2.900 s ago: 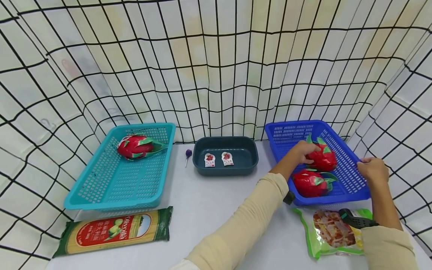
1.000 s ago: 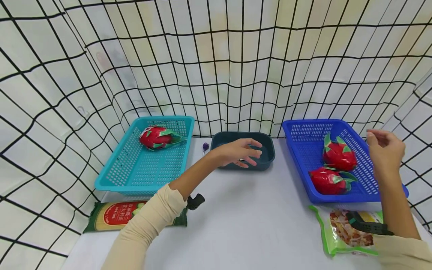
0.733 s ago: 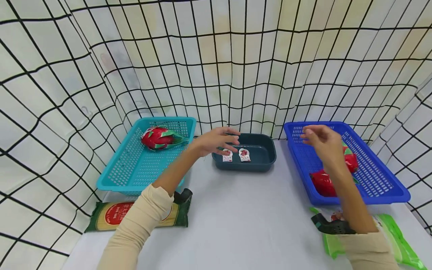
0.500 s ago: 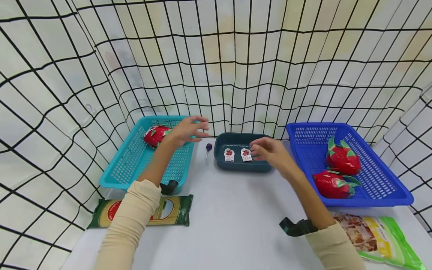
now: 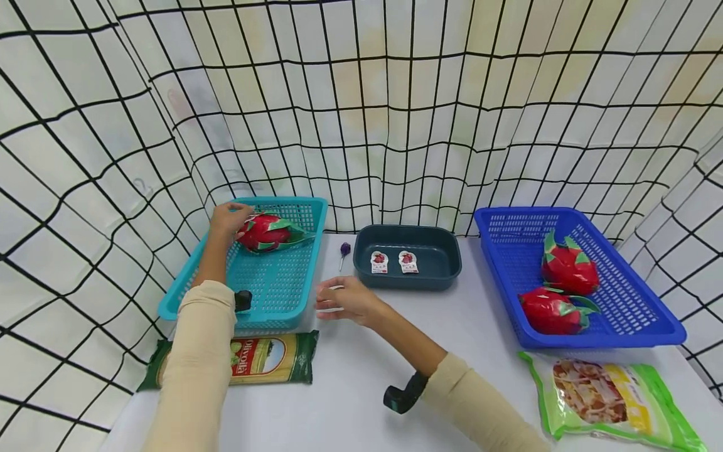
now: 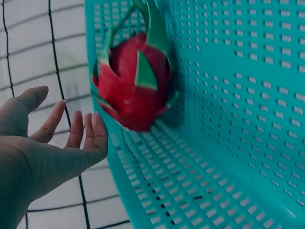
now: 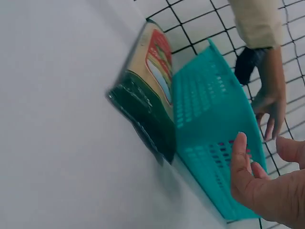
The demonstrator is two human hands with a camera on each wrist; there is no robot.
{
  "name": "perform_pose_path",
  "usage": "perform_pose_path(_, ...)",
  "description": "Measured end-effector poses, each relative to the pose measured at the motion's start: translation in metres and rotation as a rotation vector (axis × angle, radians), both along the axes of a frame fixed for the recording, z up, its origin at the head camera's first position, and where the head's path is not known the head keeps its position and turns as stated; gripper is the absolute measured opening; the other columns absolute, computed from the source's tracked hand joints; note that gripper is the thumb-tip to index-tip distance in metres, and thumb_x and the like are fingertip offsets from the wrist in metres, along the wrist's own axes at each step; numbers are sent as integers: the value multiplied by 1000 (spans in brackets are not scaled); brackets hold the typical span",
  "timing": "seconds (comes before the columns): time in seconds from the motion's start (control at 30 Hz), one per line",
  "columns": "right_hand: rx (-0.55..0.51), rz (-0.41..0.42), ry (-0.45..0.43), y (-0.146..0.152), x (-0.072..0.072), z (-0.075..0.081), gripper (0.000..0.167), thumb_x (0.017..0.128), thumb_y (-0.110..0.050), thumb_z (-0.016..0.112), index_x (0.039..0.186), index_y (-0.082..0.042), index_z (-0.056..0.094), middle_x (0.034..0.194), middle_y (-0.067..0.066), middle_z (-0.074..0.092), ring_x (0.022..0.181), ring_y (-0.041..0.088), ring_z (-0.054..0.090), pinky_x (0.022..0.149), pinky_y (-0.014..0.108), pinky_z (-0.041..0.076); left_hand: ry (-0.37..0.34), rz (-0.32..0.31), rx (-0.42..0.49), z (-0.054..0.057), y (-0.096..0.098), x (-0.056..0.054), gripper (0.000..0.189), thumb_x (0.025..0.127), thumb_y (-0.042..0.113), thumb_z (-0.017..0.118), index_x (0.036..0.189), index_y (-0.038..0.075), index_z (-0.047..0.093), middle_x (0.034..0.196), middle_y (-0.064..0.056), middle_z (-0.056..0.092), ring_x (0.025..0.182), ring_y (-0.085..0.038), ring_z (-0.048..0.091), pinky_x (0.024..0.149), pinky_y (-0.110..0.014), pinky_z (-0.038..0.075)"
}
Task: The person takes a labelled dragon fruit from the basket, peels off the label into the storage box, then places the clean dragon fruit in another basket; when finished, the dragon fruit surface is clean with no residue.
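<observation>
My left hand (image 5: pixel 227 221) hovers at the left rim of the teal basket (image 5: pixel 271 300), fingers spread and relaxed. In the left wrist view its fingertips (image 6: pixel 98 125) are close beside a red dragon fruit (image 6: pixel 131 86) with green leaf tips, which lies in that basket. The hand holds nothing. Just off the basket's near right side, my right hand (image 5: pixel 347 299) hangs with loosely bent fingers and nothing in them. The right wrist view shows its fingers in front of the basket's wall (image 7: pixel 209 119).
A blue basket (image 5: pixel 627 301) with two dragon fruits stands right. Between the baskets are a dark tray (image 5: pixel 435 257) with two printed cards and a purple lollipop (image 5: pixel 345 250). A spaghetti pack (image 5: pixel 265 358) and a green-edged food bag (image 5: pixel 604 395) lie in front. Netting surrounds the table.
Both hands have left the blue basket and moved left to the teal one. The right hand has swung across past the dark tray. Two dragon fruits remain in the blue basket.
</observation>
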State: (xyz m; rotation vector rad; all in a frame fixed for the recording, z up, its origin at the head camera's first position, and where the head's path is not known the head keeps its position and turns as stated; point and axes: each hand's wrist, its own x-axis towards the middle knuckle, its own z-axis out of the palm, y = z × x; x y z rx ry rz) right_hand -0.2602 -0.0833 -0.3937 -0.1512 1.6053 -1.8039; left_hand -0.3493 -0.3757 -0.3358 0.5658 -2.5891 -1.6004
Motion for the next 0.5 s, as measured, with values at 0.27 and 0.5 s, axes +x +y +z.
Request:
perform_pose_path(0.27,12,-80,3,-30,1,-12,34,93,-14,66,119,-2,48,105,17,69,82,15,68,80,38,60,-114,-132,-46,-14,-21,-25,76,100,54,32,155,3,16,158,-28,16,145,-44,22,113,-57,33)
perform_pose_path(0.5,-18,-96,36,-39,-1,-15,30,91,-7,67,112,-5,46,94,9,65,80,15,65,75,35,61,-270,-254,-84,-20,-32,-39,79,100,58,10,156,3,2,160,-30,4,146,-48,17,114,-57,33)
